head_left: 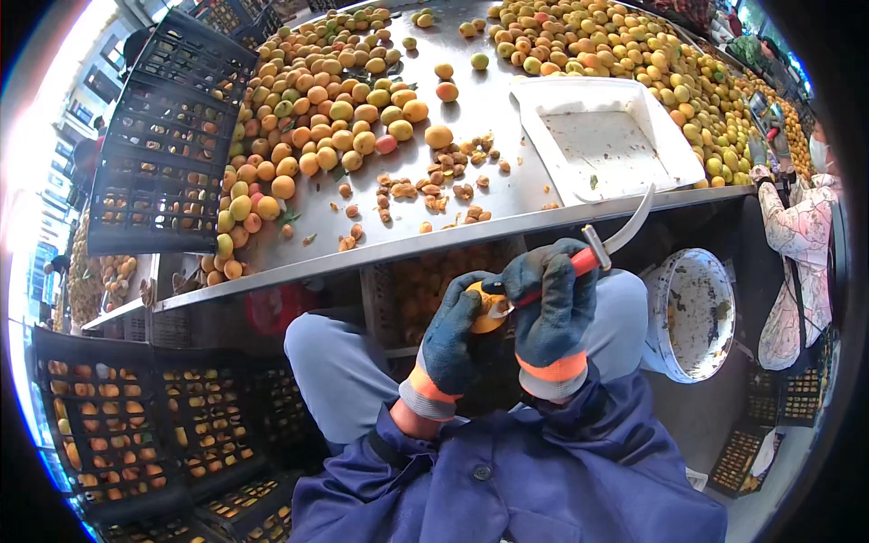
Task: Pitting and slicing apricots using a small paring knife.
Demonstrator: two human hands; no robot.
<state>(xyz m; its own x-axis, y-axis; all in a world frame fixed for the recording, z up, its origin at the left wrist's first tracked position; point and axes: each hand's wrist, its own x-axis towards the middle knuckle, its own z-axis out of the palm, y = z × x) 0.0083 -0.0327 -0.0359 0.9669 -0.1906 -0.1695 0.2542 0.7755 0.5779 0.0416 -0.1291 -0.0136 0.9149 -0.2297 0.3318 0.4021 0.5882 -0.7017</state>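
Note:
My left hand (450, 337), in a dark glove with an orange cuff band, is closed around a yellow-orange apricot (489, 312) above my lap. Beside it my right hand (554, 308), gloved alike, grips a red-handled curved knife (628, 230). The hooked blade points up and to the right, away from the fruit. The handle's other end meets the apricot, where a small pale tip shows; its exact shape is hidden by my fingers. On the metal table (339, 249) ahead lie brown apricot stones (448, 163) and small scraps.
Heaps of apricots (308, 118) cover the table's left and far right. A white tray (561, 176) rests near its edge. Black crates stand at left, one tilted crate (167, 136) on the table. A stained white bucket (659, 317) is by my right knee. Another person's sleeve (797, 222) shows at right.

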